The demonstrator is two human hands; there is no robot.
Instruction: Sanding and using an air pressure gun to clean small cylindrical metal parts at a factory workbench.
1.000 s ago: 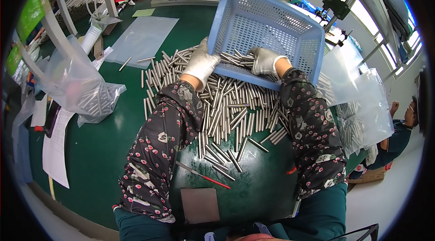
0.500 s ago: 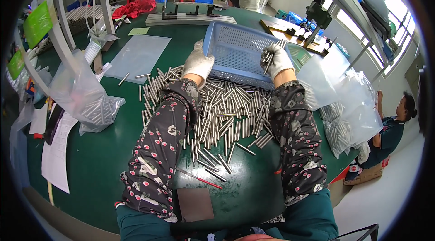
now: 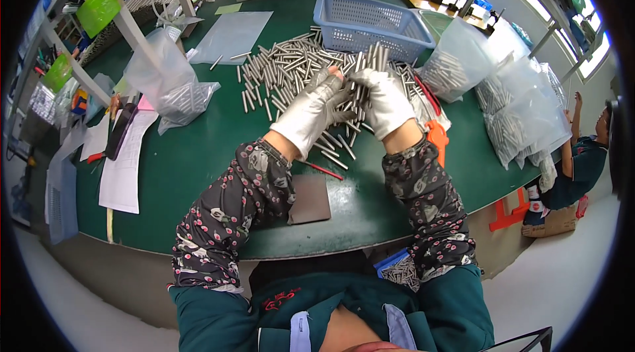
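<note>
My right hand (image 3: 387, 104), in a white glove, is closed around a bundle of short metal rods (image 3: 374, 59) that stick up past its fingers. Just left of it, my gloved left hand (image 3: 311, 112) has its fingers spread, their tips against or very near the bundle; the exact contact is hidden. Beneath and beyond both hands spreads a pile of loose silver rods (image 3: 281, 71) on the green table (image 3: 178, 180). A blue perforated basket (image 3: 370, 18) stands behind the pile.
Clear bags of rods (image 3: 522, 114) crowd the right; another bag (image 3: 182, 100) sits left, near papers (image 3: 129, 167). Nearer me lie a thin red stick (image 3: 324, 169), a brown square (image 3: 309, 198) and an orange-handled tool (image 3: 436, 140). A person (image 3: 582, 163) is at far right.
Both hands have come back toward me from the basket and now meet over the pile. My left hand has left the basket's edge; the rods stay in my right. The view has tilted down.
</note>
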